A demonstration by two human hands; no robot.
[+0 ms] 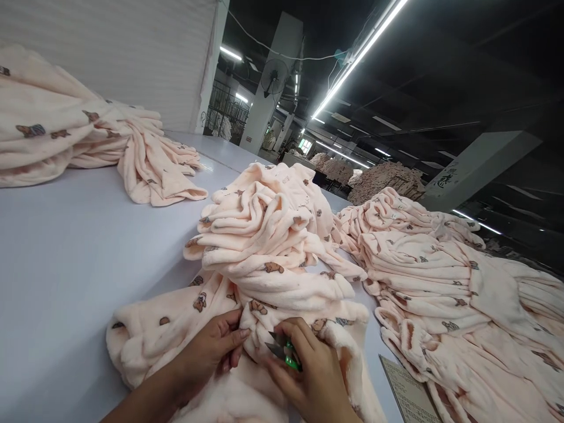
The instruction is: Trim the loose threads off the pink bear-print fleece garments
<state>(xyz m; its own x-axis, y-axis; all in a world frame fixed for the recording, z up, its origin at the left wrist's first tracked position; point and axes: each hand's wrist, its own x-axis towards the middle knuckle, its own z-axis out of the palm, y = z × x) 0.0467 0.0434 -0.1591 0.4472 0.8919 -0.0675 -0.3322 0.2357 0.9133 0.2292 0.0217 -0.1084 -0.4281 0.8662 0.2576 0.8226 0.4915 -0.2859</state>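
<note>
A pale pink fleece garment with small brown bear prints lies crumpled on the white table right in front of me. My left hand pinches a fold of this fleece, fingers pressed together on the cloth. My right hand is closed round small thread snips with a green handle. Their dark blades point left at the fold between my hands. Behind the garment rises a heap of the same fleece pieces.
A larger stack of the same garments fills the right side. Another pile lies at the far left of the table. A printed paper sheet sits at the lower right. Far-off piles, a pillar and ceiling lights stand behind.
</note>
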